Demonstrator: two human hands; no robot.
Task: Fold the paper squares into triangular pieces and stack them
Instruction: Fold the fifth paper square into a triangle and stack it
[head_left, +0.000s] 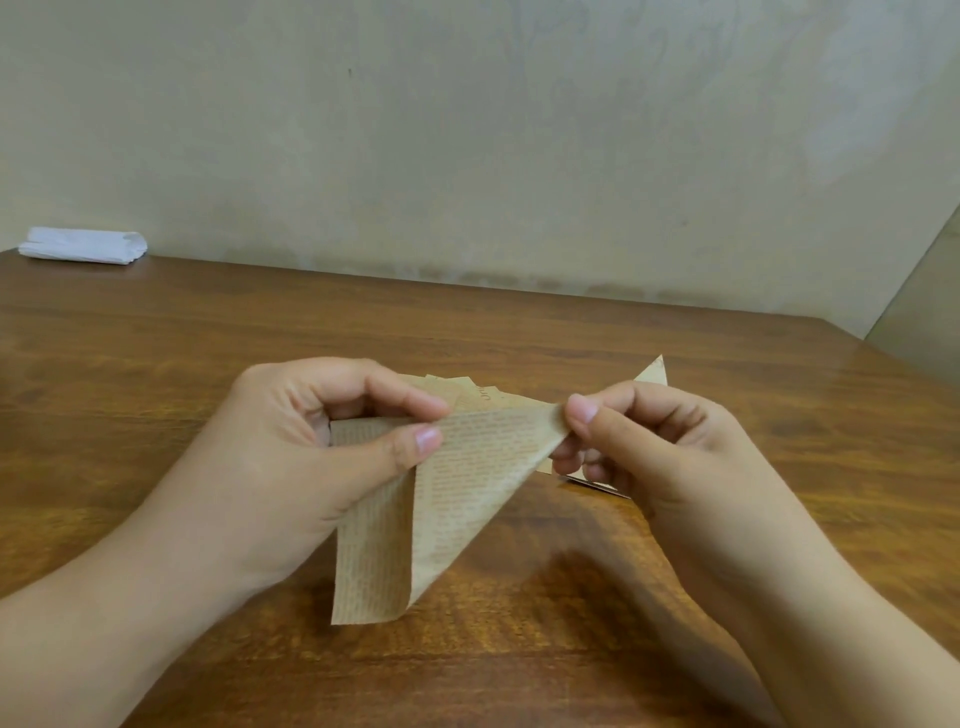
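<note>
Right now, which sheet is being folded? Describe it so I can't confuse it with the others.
On the wooden table, look between the left hand and right hand. The sheet being folded is the tan printed paper both hands pinch in the air; the other papers lie behind it, partly hidden.

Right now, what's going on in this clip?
A person is folding a tan printed paper square above a wooden table. The left hand pinches it near the top fold, and the right hand pinches its right corner; the sheet is partly folded and hangs down. More tan paper pieces lie on the table behind the hands. A folded white cloth sits at the far left edge.
</note>
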